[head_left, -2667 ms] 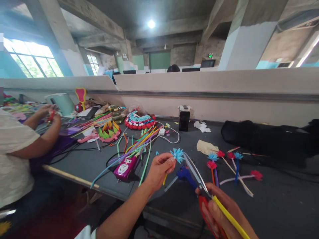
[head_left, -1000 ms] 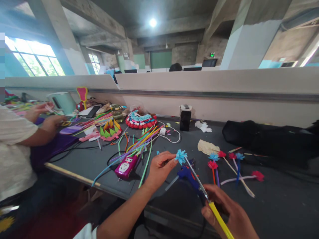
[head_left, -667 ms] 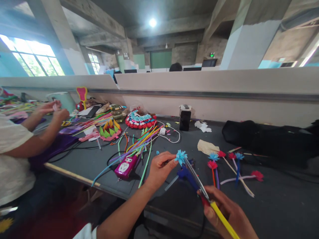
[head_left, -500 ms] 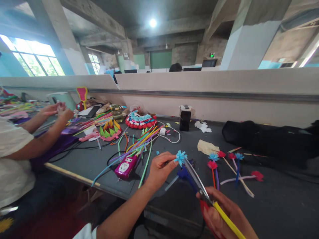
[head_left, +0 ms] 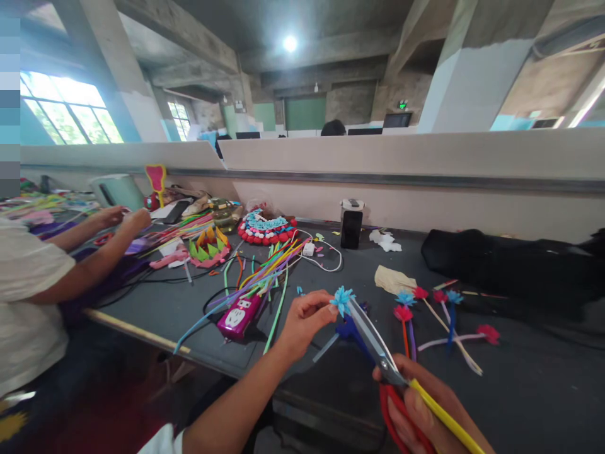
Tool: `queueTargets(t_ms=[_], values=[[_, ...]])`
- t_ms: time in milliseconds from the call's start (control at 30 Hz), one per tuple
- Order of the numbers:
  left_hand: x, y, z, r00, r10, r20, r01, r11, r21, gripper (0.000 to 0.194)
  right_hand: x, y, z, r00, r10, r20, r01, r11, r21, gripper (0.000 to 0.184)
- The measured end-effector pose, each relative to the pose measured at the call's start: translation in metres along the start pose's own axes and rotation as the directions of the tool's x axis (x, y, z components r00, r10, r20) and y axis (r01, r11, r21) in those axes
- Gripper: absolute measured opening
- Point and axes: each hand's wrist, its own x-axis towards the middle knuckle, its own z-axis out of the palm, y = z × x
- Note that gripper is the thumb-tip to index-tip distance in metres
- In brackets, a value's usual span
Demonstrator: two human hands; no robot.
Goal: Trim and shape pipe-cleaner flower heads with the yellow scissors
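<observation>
My left hand (head_left: 302, 321) is closed in a pinch on a small light-blue paper flower (head_left: 343, 301), held just above the dark table (head_left: 165, 309). My right hand (head_left: 425, 410) grips red-handled scissors (head_left: 378, 350) and a yellow stick (head_left: 447, 419) together. The steel blades point up-left and their tips touch the flower. A blue glue gun (head_left: 352, 331) lies on the table behind the blades.
Finished flowers on sticks (head_left: 437, 315) lie to the right, by a black bag (head_left: 510, 265). A pink power strip (head_left: 236, 317) and coloured strips (head_left: 265, 268) lie left. Another person's arms (head_left: 89, 252) work at far left. A black speaker (head_left: 350, 228) stands by the partition wall (head_left: 401, 183).
The scissor blades have opened and closed at the flower and now sit against it, and my right hand has shifted slightly. The other person's hands moved rightward along the table.
</observation>
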Motion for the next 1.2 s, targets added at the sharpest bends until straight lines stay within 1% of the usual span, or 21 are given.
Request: queueTargets(t_ms=[67,100,167,233,300,367,467,533,633,733,800,1000,1200], values=[[-0.001,0.003,0.0,0.992,-0.101,0.08,0.104,0.994,-0.036,0.018,0.002,0.002,-0.002,0.997,-0.06,-0.057,0.054,0.993,-0.109,0.062],[-0.001,0.005,0.0,0.984,-0.131,0.119,0.137,0.989,-0.047,0.019,0.003,0.004,-0.003,0.99,-0.11,-0.09,0.093,0.98,-0.176,0.059],[0.0,0.009,-0.001,0.973,-0.147,0.176,0.164,0.983,-0.086,0.02,0.006,0.009,-0.006,0.964,-0.225,-0.142,0.173,0.935,-0.31,0.052],[0.0,0.011,-0.001,0.969,-0.146,0.2,0.176,0.974,-0.144,0.022,0.008,0.015,-0.008,0.932,-0.326,-0.159,0.233,0.874,-0.426,0.043],[0.0,0.012,0.0,0.966,-0.16,0.205,0.2,0.961,-0.192,0.023,0.01,0.019,-0.01,0.898,-0.41,-0.159,0.27,0.799,-0.538,0.038],[0.0,0.011,0.001,0.965,-0.175,0.195,0.219,0.947,-0.236,0.022,0.01,0.022,-0.011,0.855,-0.492,-0.162,0.282,0.703,-0.653,0.035],[-0.001,0.008,0.005,0.976,-0.174,0.134,0.209,0.92,-0.331,0.016,0.011,0.022,-0.011,0.78,-0.606,-0.156,0.272,0.553,-0.788,0.036],[-0.001,0.007,0.007,0.979,-0.179,0.099,0.203,0.901,-0.383,0.015,0.012,0.021,-0.011,0.744,-0.655,-0.133,0.256,0.464,-0.848,0.038],[-0.002,0.006,0.011,0.982,-0.173,0.079,0.19,0.884,-0.427,0.014,0.014,0.017,-0.012,0.723,-0.687,-0.078,0.233,0.348,-0.908,0.039],[-0.002,0.007,0.013,0.985,-0.162,0.063,0.173,0.883,-0.437,0.015,0.016,0.014,-0.014,0.705,-0.709,0.024,0.26,0.228,-0.938,0.039],[-0.003,0.007,0.014,0.984,-0.164,0.061,0.174,0.882,-0.437,0.015,0.016,0.014,-0.016,0.692,-0.719,0.065,0.266,0.17,-0.949,0.038],[-0.005,0.005,0.017,0.978,-0.194,0.071,0.204,0.855,-0.477,0.011,0.017,0.013,-0.015,0.672,-0.736,0.079,0.221,0.098,-0.97,0.041],[-0.006,0.003,0.019,0.975,-0.206,0.087,0.221,0.838,-0.499,0.01,0.017,0.012,-0.014,0.657,-0.75,0.076,0.204,0.08,-0.976,0.041]])
